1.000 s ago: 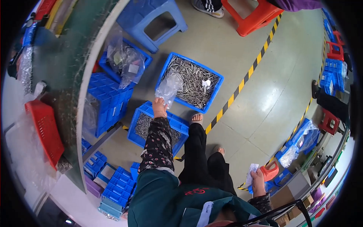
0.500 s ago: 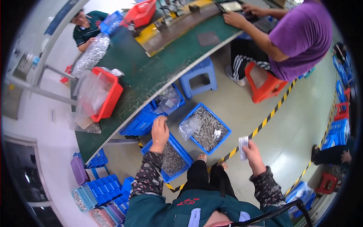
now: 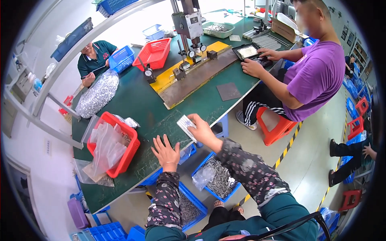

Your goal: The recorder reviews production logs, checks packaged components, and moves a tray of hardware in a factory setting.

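Observation:
My right hand (image 3: 206, 130) is closed around a thin white stack of paper slips (image 3: 186, 127), held by the front edge of the green worktable (image 3: 159, 120). Beside it, my left hand (image 3: 165, 152) lies palm down at the table edge, fingers spread and nothing in them. To its left stands a red basket (image 3: 134, 149) with clear plastic bags in it. Below the table edge, on the floor, are a blue crate (image 3: 233, 193) of metal pins with a plastic bag on them and another blue crate (image 3: 198, 199) of small metal parts, partly hidden by my left arm.
A steel plate (image 3: 201, 74) with dial gauges lies across the table, near a far red basket (image 3: 163, 56) and a silvery bag (image 3: 98, 94). At the right a person in purple (image 3: 317, 76) sits on a red stool (image 3: 273, 128); another person (image 3: 98, 60) is across the table.
My right hand has brought the white stack from over the floor at the right to the table edge. My left hand has come down flat there, and the view has tilted up.

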The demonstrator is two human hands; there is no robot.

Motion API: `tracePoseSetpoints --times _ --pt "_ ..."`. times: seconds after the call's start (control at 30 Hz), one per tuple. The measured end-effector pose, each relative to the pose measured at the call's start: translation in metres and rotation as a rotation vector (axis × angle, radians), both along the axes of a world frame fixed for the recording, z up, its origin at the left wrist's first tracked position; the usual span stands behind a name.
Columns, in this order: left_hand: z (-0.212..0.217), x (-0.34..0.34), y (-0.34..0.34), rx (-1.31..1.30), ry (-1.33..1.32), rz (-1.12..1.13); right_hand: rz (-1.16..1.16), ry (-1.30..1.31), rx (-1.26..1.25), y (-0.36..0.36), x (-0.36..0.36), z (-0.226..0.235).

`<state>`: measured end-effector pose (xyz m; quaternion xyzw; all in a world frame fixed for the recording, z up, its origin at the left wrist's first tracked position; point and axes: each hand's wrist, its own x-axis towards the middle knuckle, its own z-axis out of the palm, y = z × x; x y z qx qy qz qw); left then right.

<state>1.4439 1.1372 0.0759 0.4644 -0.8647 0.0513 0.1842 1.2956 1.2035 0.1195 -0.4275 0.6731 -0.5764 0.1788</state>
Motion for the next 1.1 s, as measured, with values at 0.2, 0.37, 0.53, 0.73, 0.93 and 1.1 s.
tracePoseSetpoints --times 0.2,0.37,0.53,0.73,0.93,1.1 --pt "-0.001 -0.01 -0.003 0.05 -0.043 -0.016 -0.218 0.248 0.378 -0.028 -0.027 -0.027" --pt "0.001 -0.001 -0.012 0.002 -0.039 -0.015 -0.22 0.153 0.289 0.019 -0.064 -0.012" --pt "0.006 -0.001 -0.008 -0.013 -0.076 0.012 -0.386 0.536 0.518 0.029 -0.175 0.065" --pt "0.001 -0.004 0.002 -0.012 -0.085 -0.034 -0.431 0.475 0.48 -0.01 -0.228 0.145" --pt "0.0 -0.002 -0.002 -0.028 -0.154 -0.006 -0.603 0.477 0.351 -0.026 -0.247 0.126" --pt "0.003 0.0 -0.005 -0.017 -0.198 0.011 -0.492 0.576 0.163 -0.026 -0.209 0.018"
